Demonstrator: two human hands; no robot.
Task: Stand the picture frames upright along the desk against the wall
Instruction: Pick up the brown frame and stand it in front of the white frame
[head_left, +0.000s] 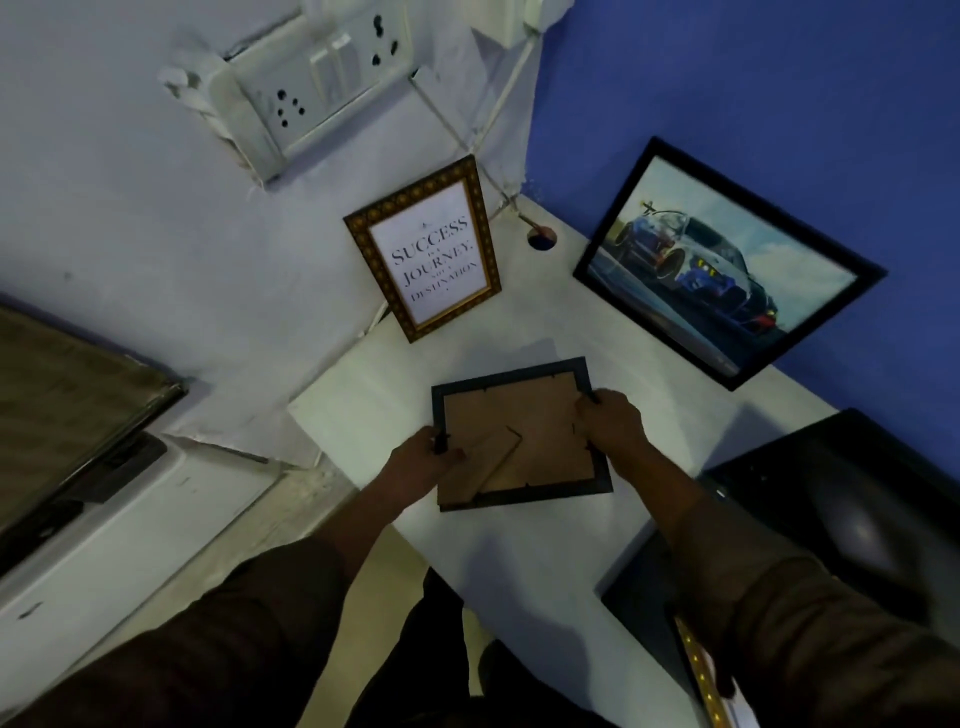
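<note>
A dark frame (524, 415) shows its brown cardboard back, with the easel leg folded out at its lower left. My left hand (418, 460) grips its left edge and my right hand (615, 421) grips its right edge, above the white desk (519, 545). A gold-patterned frame (423, 249) with a "Success is a journey" print stands upright against the pale wall. A black frame (727, 265) with a racing car picture leans against the blue wall on the right.
A cable hole (542, 240) sits in the desk's back corner, with white wires running up to a switch and socket board (311, 78). A dark laptop-like object (831, 499) lies at the right. A white appliance (104, 545) stands left of the desk.
</note>
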